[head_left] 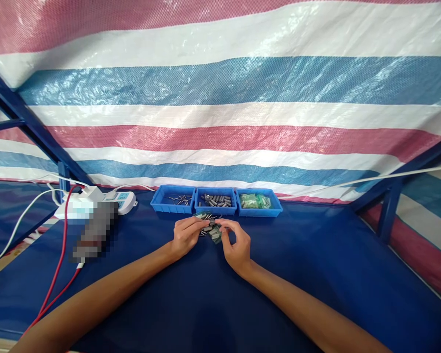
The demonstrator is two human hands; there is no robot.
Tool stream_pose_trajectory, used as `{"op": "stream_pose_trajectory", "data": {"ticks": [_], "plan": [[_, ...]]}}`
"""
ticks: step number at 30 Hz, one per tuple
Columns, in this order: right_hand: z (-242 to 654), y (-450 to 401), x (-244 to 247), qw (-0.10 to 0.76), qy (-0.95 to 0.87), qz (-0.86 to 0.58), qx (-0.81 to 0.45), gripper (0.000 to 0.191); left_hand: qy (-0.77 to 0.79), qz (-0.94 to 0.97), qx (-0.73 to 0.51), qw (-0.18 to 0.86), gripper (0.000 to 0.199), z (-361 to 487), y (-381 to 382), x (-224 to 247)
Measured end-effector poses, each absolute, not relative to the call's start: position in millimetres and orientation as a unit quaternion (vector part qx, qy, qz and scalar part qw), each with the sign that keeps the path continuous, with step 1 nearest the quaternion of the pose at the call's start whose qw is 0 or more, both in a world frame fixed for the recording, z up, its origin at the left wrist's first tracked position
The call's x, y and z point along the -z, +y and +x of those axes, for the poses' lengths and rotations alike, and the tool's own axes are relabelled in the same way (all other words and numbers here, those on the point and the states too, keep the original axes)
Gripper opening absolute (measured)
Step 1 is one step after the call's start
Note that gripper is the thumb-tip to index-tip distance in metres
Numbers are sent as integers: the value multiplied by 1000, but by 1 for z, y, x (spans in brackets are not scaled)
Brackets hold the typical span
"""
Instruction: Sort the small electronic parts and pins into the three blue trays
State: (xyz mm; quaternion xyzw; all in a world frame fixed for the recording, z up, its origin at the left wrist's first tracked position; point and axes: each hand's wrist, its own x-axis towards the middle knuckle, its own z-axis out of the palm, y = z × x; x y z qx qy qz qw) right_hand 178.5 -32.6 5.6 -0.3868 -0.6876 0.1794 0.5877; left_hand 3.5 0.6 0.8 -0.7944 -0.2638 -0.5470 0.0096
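My left hand is closed in a pinch just in front of the middle blue bin, at a pile of small dark and silvery metal pins. What its fingertips hold is too small to make out. Facing it, my right hand pinches with thumb and forefinger at the edge of a small clear, greenish plastic bag. The fingertips of both hands nearly meet above the pile. More clear plastic lies behind the left fingers. Fingers partly hide the pile.
Three blue bins stand in a row: the left bin has thin pins, the middle bin thicker metal cylinders, the right bin greenish bagged parts. At left are a power strip, a blurred dark device and a red cable.
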Motion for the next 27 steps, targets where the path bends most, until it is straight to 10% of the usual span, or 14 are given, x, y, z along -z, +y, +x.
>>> {"op": "stream_pose_trajectory", "data": {"ticks": [27], "plan": [[178, -29, -7, 590, -672, -412, -178, 13, -299, -778, 552, -6, 24, 3, 0, 0]]}}
